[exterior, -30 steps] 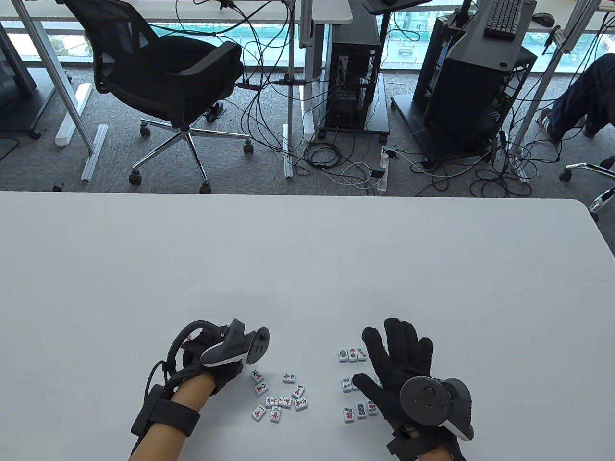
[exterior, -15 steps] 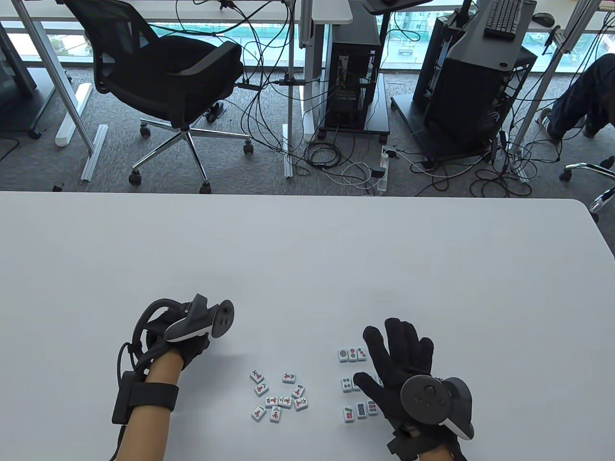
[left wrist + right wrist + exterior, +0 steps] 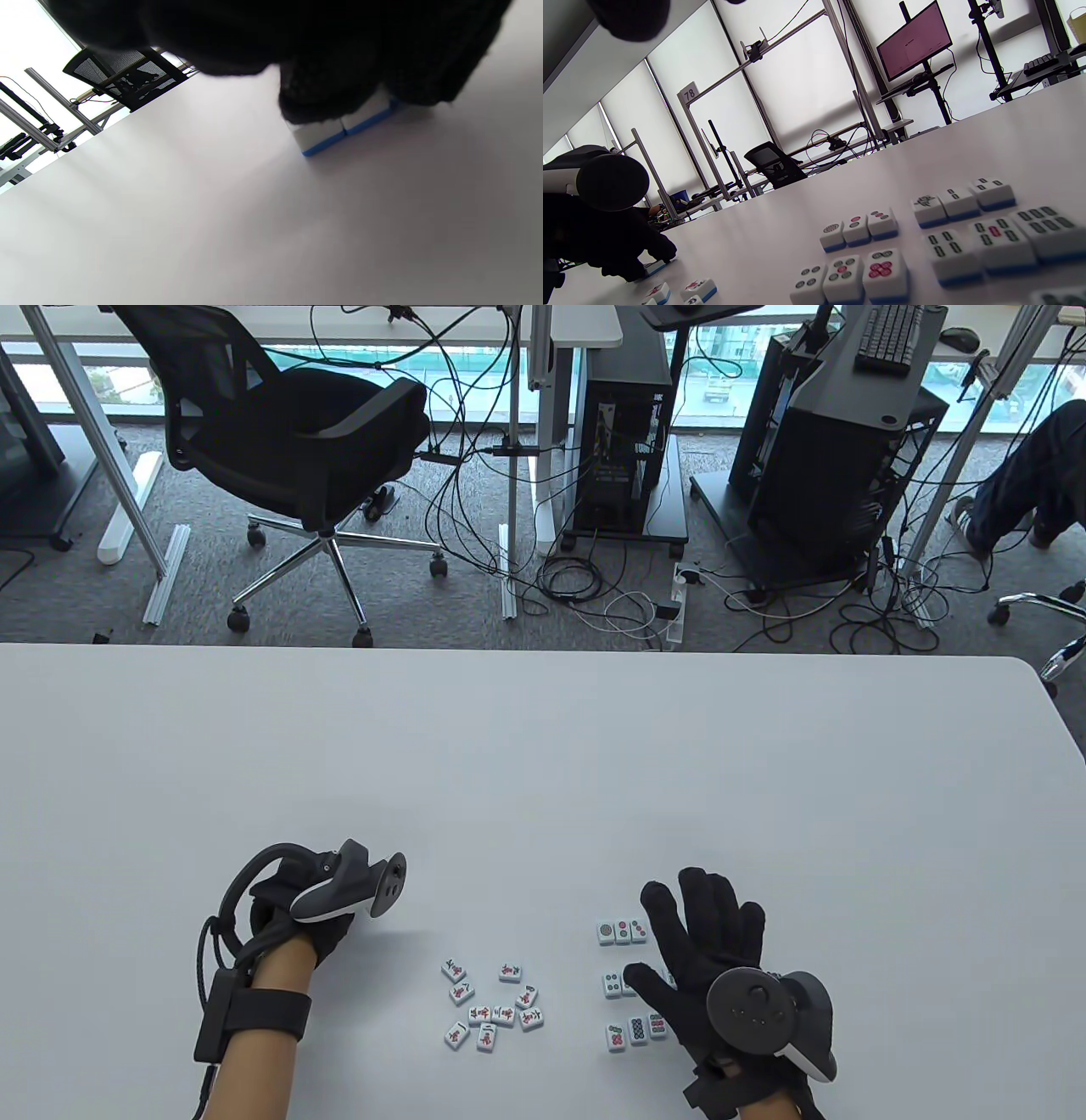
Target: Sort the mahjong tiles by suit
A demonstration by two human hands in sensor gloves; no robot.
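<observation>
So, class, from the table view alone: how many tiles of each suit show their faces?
Character tiles: 9
Circle tiles: 8, one partly under the right hand
Total: 17

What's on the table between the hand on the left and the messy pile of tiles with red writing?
Nothing. In the table view, only bare white table lies between the left hand and the loose pile of red-marked tiles.

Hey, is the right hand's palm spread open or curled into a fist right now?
Spread open. The right hand has its fingers straight and fanned above the sorted tiles, holding nothing in the table view.
</observation>
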